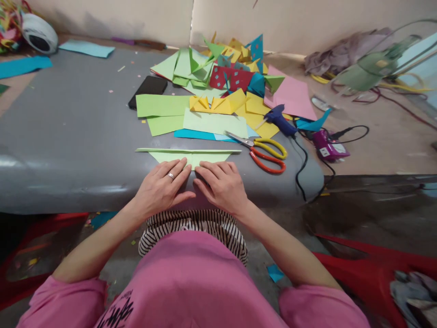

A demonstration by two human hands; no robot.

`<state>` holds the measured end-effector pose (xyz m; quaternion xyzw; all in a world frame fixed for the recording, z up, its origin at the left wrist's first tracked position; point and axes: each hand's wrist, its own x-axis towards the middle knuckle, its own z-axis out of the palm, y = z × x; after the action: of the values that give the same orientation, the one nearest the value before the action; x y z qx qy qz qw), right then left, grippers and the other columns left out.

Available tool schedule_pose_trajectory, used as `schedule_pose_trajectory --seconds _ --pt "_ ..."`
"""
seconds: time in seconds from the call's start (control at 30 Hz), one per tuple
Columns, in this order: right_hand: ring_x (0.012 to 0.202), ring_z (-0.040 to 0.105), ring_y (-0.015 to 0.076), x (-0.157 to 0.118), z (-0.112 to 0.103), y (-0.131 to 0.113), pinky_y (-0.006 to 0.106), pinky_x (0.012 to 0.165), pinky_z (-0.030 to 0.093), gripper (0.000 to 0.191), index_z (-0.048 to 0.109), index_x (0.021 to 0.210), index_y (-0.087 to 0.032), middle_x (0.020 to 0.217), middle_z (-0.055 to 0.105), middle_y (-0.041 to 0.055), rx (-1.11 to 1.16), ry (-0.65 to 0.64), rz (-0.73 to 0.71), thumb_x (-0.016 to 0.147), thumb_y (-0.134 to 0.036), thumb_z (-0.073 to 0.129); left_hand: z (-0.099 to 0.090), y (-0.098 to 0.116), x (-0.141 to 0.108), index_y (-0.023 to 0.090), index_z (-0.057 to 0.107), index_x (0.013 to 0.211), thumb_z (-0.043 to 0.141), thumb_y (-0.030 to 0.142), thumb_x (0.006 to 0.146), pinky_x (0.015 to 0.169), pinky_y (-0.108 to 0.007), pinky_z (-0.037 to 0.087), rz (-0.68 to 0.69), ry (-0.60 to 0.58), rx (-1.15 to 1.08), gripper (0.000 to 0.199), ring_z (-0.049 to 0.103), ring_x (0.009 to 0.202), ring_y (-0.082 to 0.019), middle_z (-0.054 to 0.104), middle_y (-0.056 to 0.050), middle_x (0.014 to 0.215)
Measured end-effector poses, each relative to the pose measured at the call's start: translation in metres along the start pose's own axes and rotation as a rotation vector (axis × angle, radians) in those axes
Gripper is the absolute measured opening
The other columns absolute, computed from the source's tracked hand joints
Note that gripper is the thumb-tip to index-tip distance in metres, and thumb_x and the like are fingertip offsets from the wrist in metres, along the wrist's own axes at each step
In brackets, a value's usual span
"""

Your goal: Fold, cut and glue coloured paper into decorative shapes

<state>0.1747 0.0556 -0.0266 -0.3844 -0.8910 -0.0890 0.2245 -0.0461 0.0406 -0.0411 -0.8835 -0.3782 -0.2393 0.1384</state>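
Note:
A folded sheet of light green paper (194,156) lies near the front edge of the grey table, with a narrow folded strip along its far side and slanted sides. My left hand (163,184) rests flat on its left part, fingers stretched out, a ring on one finger. On the right part lies my right hand (221,184), its fingers also extended and pressing down on the paper. The two hands nearly meet at the paper's near middle. Scissors (261,150) with one yellow and one red handle lie just right of the paper, blades pointing left.
Beyond the paper are green sheets (164,105), a yellow folded paper piece (218,104) and a heap of folded paper shapes (232,77). A blue glue gun (280,119) and purple power socket (329,146) trail cords at right. A black phone (148,90) lies behind.

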Motion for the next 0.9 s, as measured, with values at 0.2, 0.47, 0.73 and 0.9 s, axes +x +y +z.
schedule_pose_trajectory --seconds 0.2,0.47,0.73,0.9 --pt "0.106 0.062 0.0227 -0.014 -0.002 0.001 0.039 0.092 0.038 0.030 0.069 0.120 -0.018 0.122 0.075 0.0082 -0.007 0.029 0.053 0.103 -0.038 0.055 0.002 0.005 0.008 0.004 0.062 0.133 0.055 0.055 0.097 0.100 -0.042 0.051 0.042 0.009 0.014 0.063 0.064 0.118 -0.032 0.068 -0.020 0.135" --pt "0.110 0.061 0.0235 -0.014 0.002 0.007 0.040 0.096 0.038 0.031 0.069 0.123 -0.020 0.125 0.073 0.0089 0.081 0.010 0.048 0.102 -0.039 0.054 0.005 0.009 0.004 0.009 0.056 0.141 0.054 0.054 0.098 0.106 -0.044 0.048 -0.017 -0.033 -0.033 0.063 0.061 0.125 -0.032 0.064 -0.019 0.141" --pt "0.112 0.062 0.0229 -0.013 0.002 0.012 0.040 0.097 0.038 0.032 0.070 0.121 -0.020 0.125 0.074 0.0079 0.136 0.011 0.046 0.102 -0.040 0.054 0.002 0.010 0.006 0.010 0.054 0.144 0.051 0.059 0.097 0.108 -0.045 0.046 -0.038 -0.058 -0.067 0.068 0.059 0.128 -0.032 0.062 -0.021 0.143" --pt "0.115 0.061 0.0243 -0.013 0.000 0.014 0.041 0.099 0.036 0.035 0.068 0.125 -0.021 0.129 0.072 0.0083 0.167 -0.054 0.057 0.102 -0.042 0.052 -0.001 0.010 0.006 0.010 0.053 0.146 0.049 0.061 0.097 0.110 -0.046 0.044 -0.062 -0.113 -0.097 0.071 0.057 0.131 -0.033 0.059 -0.021 0.146"
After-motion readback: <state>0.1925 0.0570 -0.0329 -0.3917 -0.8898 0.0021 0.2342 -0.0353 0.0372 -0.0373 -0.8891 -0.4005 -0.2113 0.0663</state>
